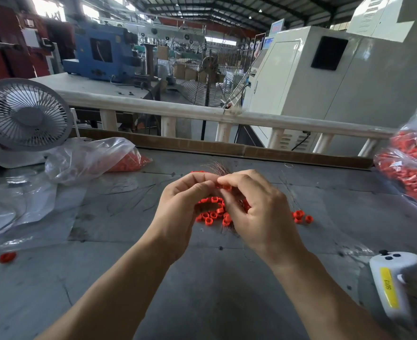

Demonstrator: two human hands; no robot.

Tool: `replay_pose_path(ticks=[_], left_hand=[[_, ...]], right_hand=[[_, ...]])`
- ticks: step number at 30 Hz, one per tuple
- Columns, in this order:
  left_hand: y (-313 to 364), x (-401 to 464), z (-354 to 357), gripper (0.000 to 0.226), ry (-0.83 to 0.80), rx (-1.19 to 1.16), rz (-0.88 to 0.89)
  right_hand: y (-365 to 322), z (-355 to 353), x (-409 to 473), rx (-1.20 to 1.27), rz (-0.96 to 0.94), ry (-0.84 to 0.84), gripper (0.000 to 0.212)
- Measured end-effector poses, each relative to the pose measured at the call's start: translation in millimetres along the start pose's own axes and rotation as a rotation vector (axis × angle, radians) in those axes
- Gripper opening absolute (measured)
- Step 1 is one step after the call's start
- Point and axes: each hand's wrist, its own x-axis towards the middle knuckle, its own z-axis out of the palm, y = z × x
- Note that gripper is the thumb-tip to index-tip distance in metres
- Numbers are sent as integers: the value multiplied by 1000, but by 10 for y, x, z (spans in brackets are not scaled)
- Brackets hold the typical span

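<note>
Both hands meet above a pile of small red plastic rings on the grey table. My right hand pinches one red ring between thumb and fingertips. My left hand has its fingers curled toward the same spot, and its fingertips touch the right hand's; what it holds is hidden. A bundle of thin wires sticks up just behind the fingers. A few more red rings lie to the right of my right hand.
A white desk fan stands at the far left. A clear bag of red rings lies beside it, and a fuller bag sits at the right edge. One stray red ring lies at left, a white controller at right. A cardboard strip borders the table's back.
</note>
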Motion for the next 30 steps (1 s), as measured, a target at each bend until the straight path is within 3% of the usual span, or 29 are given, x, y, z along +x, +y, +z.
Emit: replay_pose_path(ticks=[11,19,22,26,30], left_hand=[[40,-13,16,23,31,-8,111],[95,31,-62,24,80,46,131],[98,49,-92,23,89,123,98],[72,41,-91,31,-21,201,-12],[-1,17,-75,17,29,496,-19]], right_hand=[[30,-32,-16,88,52,34,14],[116,-38,-54,122,157,-89,17],[202,-13,-73,42,247,-83,16],[420,-26,-93,-50,414,58,12],[739,-135,-143,-239,666,167,9]])
